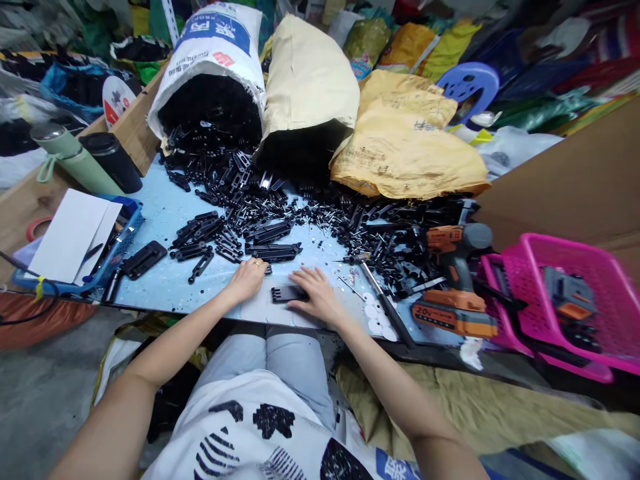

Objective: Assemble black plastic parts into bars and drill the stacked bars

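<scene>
On the worktable's front edge, a flat black plastic part (286, 294) with a toothed, hinge-like end lies under my right hand (319, 295). My right thumb and fingers are round its right end. My left hand (247, 280), with a ring on one finger, is curled at the near side of a small stack of long black parts (275, 252). A bit of something black shows beside its fingertips, but its hold is mostly hidden. To the right of my right hand lies a hammer (385, 303) with a dark grip.
Loose black parts and metal pins (305, 213) spread across the blue tabletop (165, 293). Behind them lie a white sack (215, 47), a cream sack (310, 73) and a yellow sack (405, 140). An orange cordless drill (455, 280) and pink basket (525, 267) stand right; a blue tray (133, 230) sits left.
</scene>
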A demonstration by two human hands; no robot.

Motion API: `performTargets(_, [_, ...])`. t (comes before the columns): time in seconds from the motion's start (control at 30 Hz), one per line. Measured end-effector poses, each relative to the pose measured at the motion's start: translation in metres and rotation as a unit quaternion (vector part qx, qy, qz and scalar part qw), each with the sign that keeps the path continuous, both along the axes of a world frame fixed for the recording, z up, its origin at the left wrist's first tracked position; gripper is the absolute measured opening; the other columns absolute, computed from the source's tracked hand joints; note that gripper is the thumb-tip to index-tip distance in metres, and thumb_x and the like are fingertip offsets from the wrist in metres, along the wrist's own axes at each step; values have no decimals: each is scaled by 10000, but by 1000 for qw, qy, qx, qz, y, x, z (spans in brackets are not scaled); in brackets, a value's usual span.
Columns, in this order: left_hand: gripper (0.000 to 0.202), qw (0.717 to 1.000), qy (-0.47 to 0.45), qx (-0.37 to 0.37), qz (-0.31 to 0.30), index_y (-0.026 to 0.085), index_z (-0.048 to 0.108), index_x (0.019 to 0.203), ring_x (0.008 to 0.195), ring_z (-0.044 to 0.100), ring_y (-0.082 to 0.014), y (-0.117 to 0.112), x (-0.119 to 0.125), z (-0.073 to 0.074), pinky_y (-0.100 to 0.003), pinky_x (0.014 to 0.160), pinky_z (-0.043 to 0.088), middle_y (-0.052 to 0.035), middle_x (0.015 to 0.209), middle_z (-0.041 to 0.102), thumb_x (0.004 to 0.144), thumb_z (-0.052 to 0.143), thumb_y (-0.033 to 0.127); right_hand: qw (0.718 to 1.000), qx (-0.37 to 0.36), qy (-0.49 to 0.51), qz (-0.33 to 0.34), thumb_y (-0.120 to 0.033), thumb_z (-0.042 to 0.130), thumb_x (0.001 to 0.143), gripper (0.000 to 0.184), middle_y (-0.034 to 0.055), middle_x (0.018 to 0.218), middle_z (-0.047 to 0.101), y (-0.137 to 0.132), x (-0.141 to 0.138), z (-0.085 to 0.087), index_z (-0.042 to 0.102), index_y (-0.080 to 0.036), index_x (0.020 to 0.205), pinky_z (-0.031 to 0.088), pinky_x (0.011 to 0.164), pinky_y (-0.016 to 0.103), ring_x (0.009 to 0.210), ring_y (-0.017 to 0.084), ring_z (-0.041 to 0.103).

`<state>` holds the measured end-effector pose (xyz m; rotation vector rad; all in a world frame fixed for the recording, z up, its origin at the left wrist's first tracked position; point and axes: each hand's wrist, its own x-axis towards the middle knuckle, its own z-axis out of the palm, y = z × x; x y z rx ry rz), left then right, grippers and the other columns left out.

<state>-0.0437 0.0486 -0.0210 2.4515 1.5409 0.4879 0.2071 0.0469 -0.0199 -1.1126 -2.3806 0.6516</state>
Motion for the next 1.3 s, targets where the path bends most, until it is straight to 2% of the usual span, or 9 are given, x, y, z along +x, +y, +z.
performTargets(0.13, [317, 979, -203, -15, 28, 163, 517, 1200, 1004, 574, -188, -15, 4, 15, -326, 865, 472, -95, 1095, 589, 910, 415, 244, 994, -89, 60, -33, -485, 445, 883, 480, 94, 1116, 614, 3, -37, 12, 483, -252, 1301, 494, 849, 408, 942, 221, 612])
performTargets(0.3, [384, 938, -339, -15, 75, 171, 495, 1275, 967, 590, -173, -35, 27, 32, -300, 849, 483, -87, 1052, 595, 912, 434, 282, 884, -343, 311, -60, -546, 375, 885, 606, 10, 809, 628, 2, -59, 19, 313, -263, 1416, 513, 497, 269, 548, 127, 586])
performTargets(0.57, [348, 946, -316, 17, 73, 156, 576, 1205, 877, 592, -164, -41, 32, 51, -281, 804, 485, -80, 944, 600, 914, 427, 276, 953, -211, 216, 29, -450, 502, 862, 494, 17, 945, 566, 5, -39, 39, 461, -303, 1332, 511, 577, 247, 557, 68, 522])
performTargets(0.77, [340, 920, -358, 117, 106, 159, 561, 1208, 890, 576, -150, -40, 44, 56, -276, 795, 480, -92, 974, 582, 941, 380, 267, 935, -143, 321, -39, -444, 408, 911, 503, 42, 982, 534, -14, -56, 25, 377, -282, 1387, 507, 547, 253, 550, 70, 519])
performTargets(0.9, [325, 934, -341, 89, 64, 170, 578, 1176, 864, 583, -139, -41, 39, 49, -262, 783, 482, -84, 974, 586, 943, 377, 274, 952, -126, 280, 6, -430, 412, 917, 497, 40, 970, 549, -17, -57, 21, 371, -280, 1389, 512, 612, 273, 584, 81, 528])
performTargets(1.0, [352, 935, -318, 69, 143, 166, 539, 1222, 959, 575, -177, -46, 39, 37, -316, 855, 471, -109, 1038, 585, 947, 342, 264, 981, -105, 161, 32, -438, 378, 927, 485, 58, 1081, 580, 2, -44, 28, 364, -294, 1391, 497, 770, 324, 785, 138, 578])
performTargets(1.1, [435, 960, -201, 42, 192, 162, 409, 1344, 1131, 499, -255, -48, 40, 28, -421, 937, 419, -169, 1245, 490, 913, 382, 215, 995, -51, 43, -80, -461, 361, 923, 466, 79, 1139, 587, 53, -14, 37, 441, -263, 1337, 468, 832, 370, 944, 201, 556])
performTargets(1.2, [488, 999, -26, 10, 39, 254, 416, 1335, 1240, 392, -289, -39, 40, 30, -550, 1037, 246, -122, 1331, 445, 864, 426, 126, 939, 50, -59, -335, -394, 297, 941, 437, 148, 1136, 567, 126, 30, 43, 500, -164, 1252, 436, 857, 411, 1022, 253, 508])
performTargets(1.3, [433, 988, 90, -31, -120, 253, 498, 1237, 1101, 502, -231, -23, 40, 38, -536, 1036, 223, -83, 1118, 581, 866, 387, 60, 852, 60, -202, -479, -284, 259, 941, 413, 213, 1160, 517, 191, 74, 43, 462, -100, 1250, 435, 828, 418, 1080, 286, 457])
